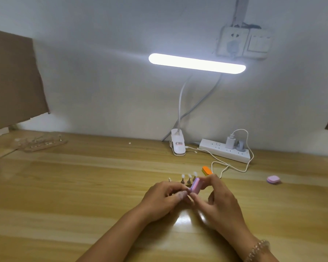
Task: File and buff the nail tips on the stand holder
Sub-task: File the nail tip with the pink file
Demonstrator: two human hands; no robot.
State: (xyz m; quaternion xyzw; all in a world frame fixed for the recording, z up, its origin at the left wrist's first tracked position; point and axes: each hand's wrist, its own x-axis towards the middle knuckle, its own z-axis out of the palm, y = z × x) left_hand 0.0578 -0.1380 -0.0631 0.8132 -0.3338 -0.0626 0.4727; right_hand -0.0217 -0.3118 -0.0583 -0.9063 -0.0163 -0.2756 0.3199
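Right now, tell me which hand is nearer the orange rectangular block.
Right. The right hand is just in front of the orange rectangular block; the left hand lies farther, front-left of it.

1. A pink-and-lilac buffer block [195, 185] is held tilted above the table, pinched in the fingers of the right hand [220, 202].
2. Three white nail tips [189, 175] are carried upright on the pegs of the stand holder [182, 180], just behind the block.
3. The stand's base is largely hidden.

Two hands [165, 197] [220, 201] are showing, with three nail tips [183, 175] [189, 175] [195, 173], two buffer blocks [251, 186] [207, 170], one pink pad [273, 179], one lamp [197, 63], one power strip [223, 153]
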